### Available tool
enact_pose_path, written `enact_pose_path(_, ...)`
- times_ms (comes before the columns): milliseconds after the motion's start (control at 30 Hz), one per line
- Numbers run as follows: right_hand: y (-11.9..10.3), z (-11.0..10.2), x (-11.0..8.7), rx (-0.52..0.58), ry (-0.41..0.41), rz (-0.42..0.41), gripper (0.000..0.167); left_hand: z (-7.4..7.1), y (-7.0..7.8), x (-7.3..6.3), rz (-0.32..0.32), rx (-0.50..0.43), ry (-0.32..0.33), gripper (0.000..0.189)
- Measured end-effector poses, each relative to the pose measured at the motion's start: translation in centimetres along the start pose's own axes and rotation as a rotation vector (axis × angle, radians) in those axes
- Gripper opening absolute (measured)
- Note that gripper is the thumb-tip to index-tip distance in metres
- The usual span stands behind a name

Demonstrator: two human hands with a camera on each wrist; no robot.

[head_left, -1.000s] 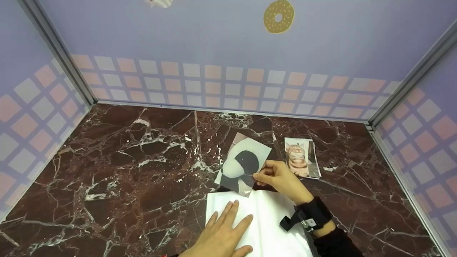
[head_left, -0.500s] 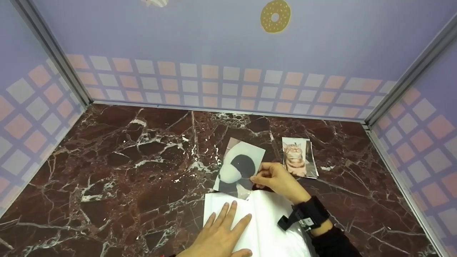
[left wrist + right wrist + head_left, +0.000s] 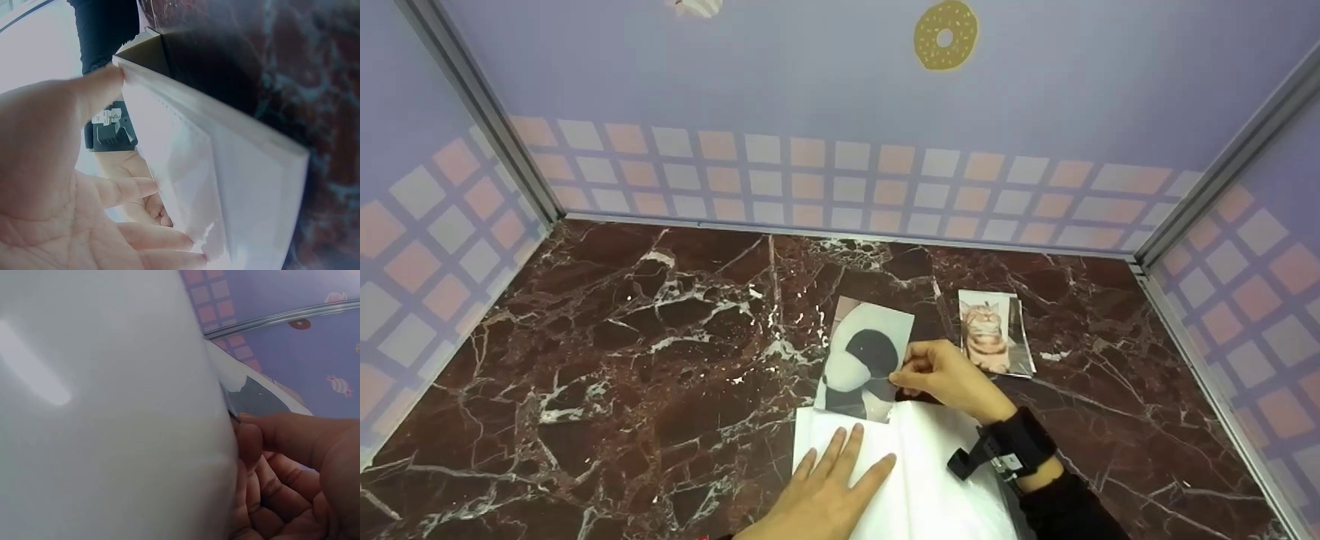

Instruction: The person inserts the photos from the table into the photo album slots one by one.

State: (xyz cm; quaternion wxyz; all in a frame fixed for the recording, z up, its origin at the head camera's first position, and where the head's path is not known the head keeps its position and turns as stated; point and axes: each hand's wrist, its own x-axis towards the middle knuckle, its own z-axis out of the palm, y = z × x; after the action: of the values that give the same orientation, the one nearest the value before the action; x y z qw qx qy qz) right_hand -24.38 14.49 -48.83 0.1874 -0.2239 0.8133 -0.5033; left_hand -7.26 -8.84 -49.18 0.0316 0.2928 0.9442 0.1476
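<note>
My right hand (image 3: 941, 375) pinches the right edge of a photo (image 3: 866, 360) of a rounded white-and-black figure, between thumb and curled fingers. The photo's lower edge meets the top of the left page of an open album (image 3: 952, 465) with white, glossy sleeve pages. Flat on that left page lies my left hand (image 3: 829, 480), fingers spread and straight. In the left wrist view, its fingertips touch a clear sleeve (image 3: 180, 152) on the page. The right wrist view has the album page (image 3: 112, 427) covering part of the photo (image 3: 253, 396) and the right fingers.
A small stack of photos (image 3: 994, 334), a striped orange cat on top, lies right of the right hand. The dark red marble tabletop (image 3: 660, 390) ends at lilac panels (image 3: 840, 97) on the back and both sides.
The photo has turned to stand straighter and moved slightly down, its lower edge now along the top of the left page. The right hand keeps its pinch; the left hand stays flat.
</note>
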Motion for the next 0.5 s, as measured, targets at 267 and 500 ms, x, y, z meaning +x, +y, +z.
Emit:
enact_pose_path(267, -0.8, -0.5, 0.4, -0.048, -0.041, -0.011, 0.011, 0.3, 0.0, -0.2, 0.019, 0.019, -0.005, 0.097)
enact_pose_path(500, -1.4, -0.8, 0.7, -0.077, -0.055, -0.022, 0.011, 0.4, -0.1, -0.2, 0.025, 0.047, 0.028, 0.098)
